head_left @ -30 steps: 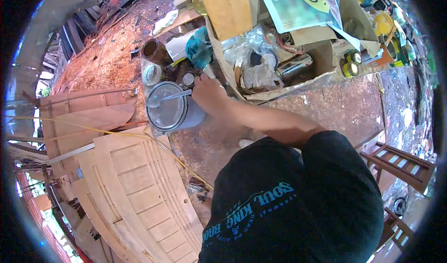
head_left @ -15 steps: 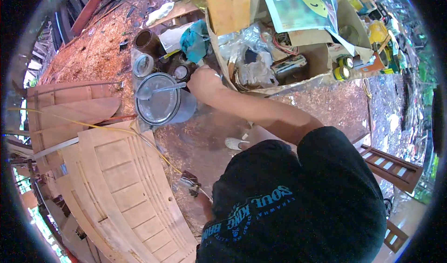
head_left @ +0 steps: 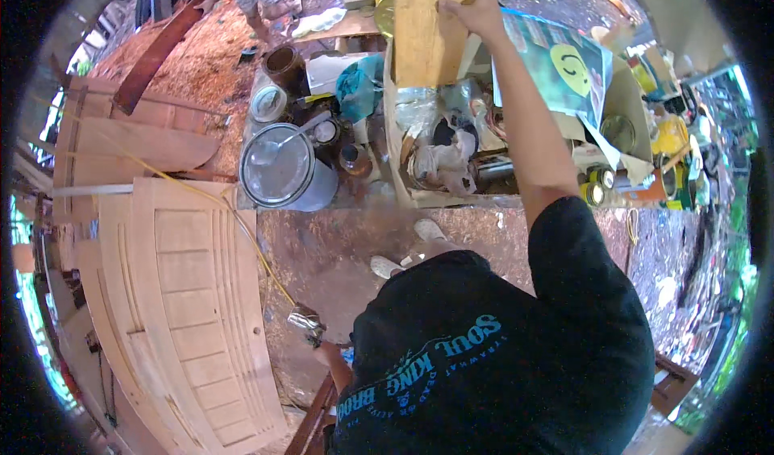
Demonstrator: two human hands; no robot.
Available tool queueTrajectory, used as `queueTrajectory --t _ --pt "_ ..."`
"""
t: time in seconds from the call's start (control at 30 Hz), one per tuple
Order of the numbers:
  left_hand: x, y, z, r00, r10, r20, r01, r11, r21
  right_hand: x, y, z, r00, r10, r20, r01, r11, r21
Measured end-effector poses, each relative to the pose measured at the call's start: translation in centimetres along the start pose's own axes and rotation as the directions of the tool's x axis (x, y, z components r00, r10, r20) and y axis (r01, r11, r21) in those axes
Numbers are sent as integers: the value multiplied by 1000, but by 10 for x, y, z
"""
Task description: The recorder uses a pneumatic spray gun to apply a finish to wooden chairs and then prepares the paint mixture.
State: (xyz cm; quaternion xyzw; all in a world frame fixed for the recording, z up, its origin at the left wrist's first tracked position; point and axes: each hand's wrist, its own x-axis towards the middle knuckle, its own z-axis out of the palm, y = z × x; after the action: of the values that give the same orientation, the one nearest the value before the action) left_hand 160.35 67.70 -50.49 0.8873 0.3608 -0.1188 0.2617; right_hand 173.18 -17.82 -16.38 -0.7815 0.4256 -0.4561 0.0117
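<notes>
My right hand [head_left: 477,16] is stretched far forward, its thumb and fingers closed on the upper right edge of a flat wooden board [head_left: 419,40]. The board stands at the left end of an open cardboard box [head_left: 524,202]. Low beside my body, my left hand [head_left: 326,356] grips a metal spray gun [head_left: 305,319], partly hidden by my dark shirt. A yellow hose [head_left: 251,241] runs from the gun toward the left. Left of the box are a lidded bucket [head_left: 316,187] with a ladle [head_left: 300,130] on top, a small jar [head_left: 326,132] and a brown bottle [head_left: 355,160].
Panelled wooden doors [head_left: 189,294] lean at the left. A teal cloth [head_left: 359,87], a dark can [head_left: 284,66] and a clear tub [head_left: 268,102] crowd the bench. A printed sheet [head_left: 556,68] covers part of the box. Another person's legs [head_left: 262,8] show at the far left.
My right hand has left the small jar beside the bucket and moved forward and right onto the board. My left hand keeps the spray gun low. The view has shifted.
</notes>
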Motion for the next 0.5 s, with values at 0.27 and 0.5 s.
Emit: queueTrajectory --t 0.27,0.5 --pt "-73 -48 20 995 -87 -53 92 991 97 11 46 -61 869 -206 449 -130 782 610" --pt "-96 -53 16 987 -144 -73 150 984 93 -9 62 -93 811 -150 566 35 978 208"
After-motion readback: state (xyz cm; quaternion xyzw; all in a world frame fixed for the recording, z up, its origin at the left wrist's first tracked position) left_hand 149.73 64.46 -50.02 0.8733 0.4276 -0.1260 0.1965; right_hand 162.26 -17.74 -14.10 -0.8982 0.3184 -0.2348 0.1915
